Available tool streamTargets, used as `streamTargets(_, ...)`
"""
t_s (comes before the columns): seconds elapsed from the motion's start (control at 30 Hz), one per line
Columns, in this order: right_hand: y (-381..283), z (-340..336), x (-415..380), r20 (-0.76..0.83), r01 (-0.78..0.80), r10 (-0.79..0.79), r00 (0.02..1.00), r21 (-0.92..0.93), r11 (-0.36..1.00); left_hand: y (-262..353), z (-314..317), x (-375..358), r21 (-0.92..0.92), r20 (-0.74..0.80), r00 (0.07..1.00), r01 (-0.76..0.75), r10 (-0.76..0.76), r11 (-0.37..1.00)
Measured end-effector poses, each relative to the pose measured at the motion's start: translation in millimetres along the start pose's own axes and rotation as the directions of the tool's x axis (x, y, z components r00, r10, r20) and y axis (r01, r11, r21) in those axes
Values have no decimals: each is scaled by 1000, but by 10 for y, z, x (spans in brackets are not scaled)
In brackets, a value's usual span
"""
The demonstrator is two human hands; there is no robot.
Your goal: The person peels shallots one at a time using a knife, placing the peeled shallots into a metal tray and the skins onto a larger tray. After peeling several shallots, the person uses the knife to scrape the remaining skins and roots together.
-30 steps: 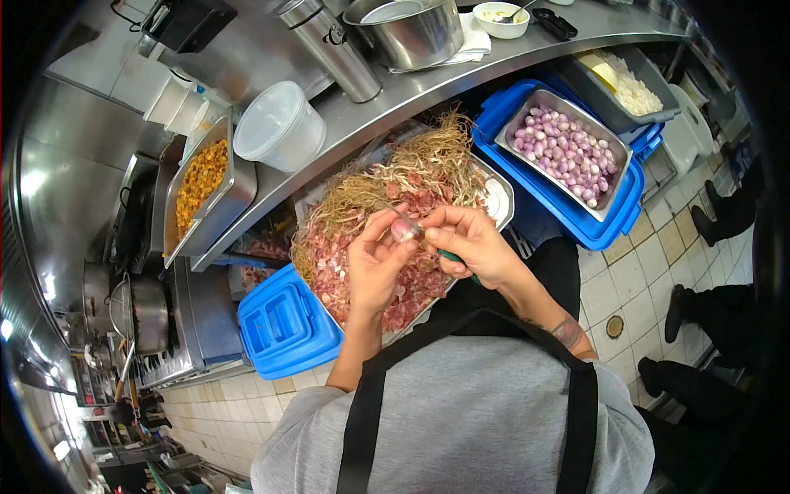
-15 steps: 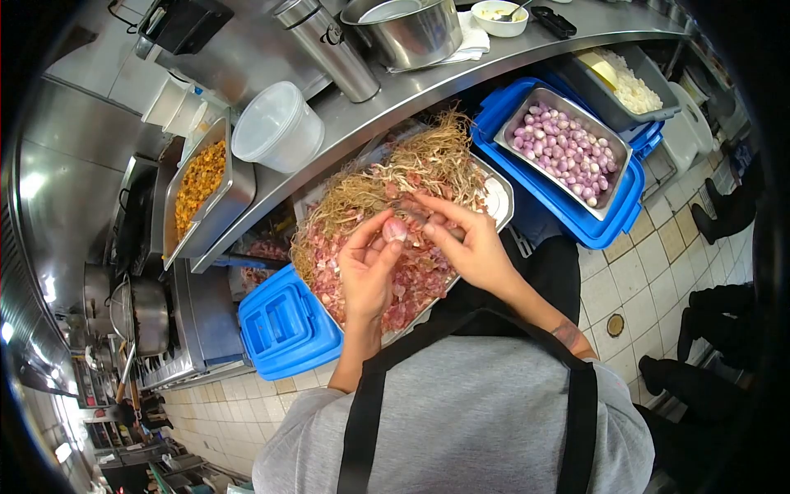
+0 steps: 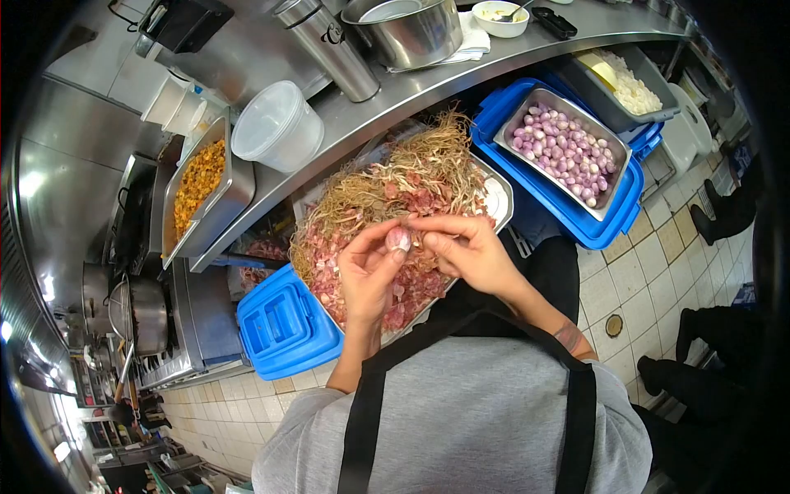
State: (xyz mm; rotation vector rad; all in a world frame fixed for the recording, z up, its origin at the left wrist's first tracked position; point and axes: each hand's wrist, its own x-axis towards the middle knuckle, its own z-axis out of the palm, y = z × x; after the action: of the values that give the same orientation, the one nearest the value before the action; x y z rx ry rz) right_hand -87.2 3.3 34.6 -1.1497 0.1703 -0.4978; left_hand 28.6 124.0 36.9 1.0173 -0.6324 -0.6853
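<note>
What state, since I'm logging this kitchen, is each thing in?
Small pink-and-white bulb: held in left hand.
Bare right hand: fingers bent; grip contents unclear.
Rectangular steel tray of purple-white bulbs: uncovered, filled.
Deep steel pan of chopped orange food: uncovered.
Round white bowl: uncovered, partly filled.
Deep round steel pot: uncovered.
Translucent round plastic tub: lid unclear.

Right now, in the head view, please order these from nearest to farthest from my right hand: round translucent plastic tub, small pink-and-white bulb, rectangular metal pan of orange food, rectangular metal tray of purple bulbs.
From your right hand:
1. Small pink-and-white bulb: just left, held by left hand.
2. Rectangular metal tray of purple bulbs: right.
3. Round translucent plastic tub: left.
4. Rectangular metal pan of orange food: farther left.
</note>
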Motion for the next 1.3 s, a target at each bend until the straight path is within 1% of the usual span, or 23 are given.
streamTargets(0.07,80,-123,60,17,-64,62,998,108,992,43,44,6,-118,54,996,76,-70,990)
streamTargets(0.17,199,-152,122,-190,47,-49,981,-15,999,72,32,21,-189,81,995,65,-51,980)
streamTargets(0.2,164,-167,106,-196,14,-39,980,-126,992,60,13,28,-166,63,997,57,-47,984)
streamTargets(0.27,85,-88,56,-136,53,-84,987,-221,974,18,-39,43,-120,23,999,40,-38,992)
streamTargets(0.37,-53,38,-21,-15,180,-196,981,-323,929,-8,43,43,-126,-43,999,-17,11,992)
streamTargets(0.4,-95,91,-42,-5,190,-203,979,-341,921,-31,36,35,-122,-43,999,-20,15,992)
streamTargets(0.47,-164,130,-65,1,156,-167,986,-364,918,-91,-4,9,-114,-42,999,-30,25,993)
streamTargets(0.57,17,54,-14,58,348,-363,930,-458,818,-118,-9,-3,-115,5,997,-75,77,990)
streamTargets(0.67,123,32,25,65,446,-459,886,-387,807,-89,56,-37,-84,-14,998,-66,65,994)
streamTargets(0.7,101,1,16,42,288,-286,957,-199,937,-87,51,-37,-114,7,999,-35,36,993)
streamTargets(0.73,55,-52,-8,57,101,-101,993,-3,995,-81,43,-33,-144,29,1000,-4,8,990)
streamTargets(0.77,17,-80,-22,107,-99,80,991,187,977,-75,36,-28,-173,52,998,28,-19,985)
streamTargets(0.8,-3,-67,-16,76,-106,91,993,211,972,-67,37,-19,-196,66,997,49,-37,979)
streamTargets(0.87,16,-83,-1,-10,-40,42,999,182,982,-48,43,0,-242,95,993,91,-70,966)
streamTargets(0.9,37,-98,9,-53,-8,17,998,166,986,-39,31,3,-214,95,993,82,-63,973)
streamTargets(0.93,64,-140,26,-127,14,-12,992,11,1000,-31,13,6,-185,96,994,74,-57,980)
streamTargets(1.0,74,-125,24,-195,93,-119,973,-135,986,-45,1,13,-126,76,997,27,-17,992)
streamTargets(1.07,66,-92,38,-137,215,-266,954,-307,927,-76,-7,37,-61,37,998,-54,57,997)
streamTargets(1.13,-13,-55,21,53,388,-414,909,-471,792,-84,-54,41,-56,17,998,-58,59,997)
streamTargets(1.17,-75,-38,-7,89,355,-358,929,-477,804,-87,-64,47,-54,8,998,-59,60,997)
streamTargets(1.23,-172,13,-71,161,291,-243,957,-492,821,-45,-23,63,39,37,990,-136,134,990)
streamTargets(1.27,-124,28,-73,148,312,-275,950,-493,812,-21,-4,66,84,53,984,-175,171,981)
streamTargets(1.3,-87,34,-63,138,349,-324,936,-500,793,-4,6,58,91,52,984,-173,169,981)
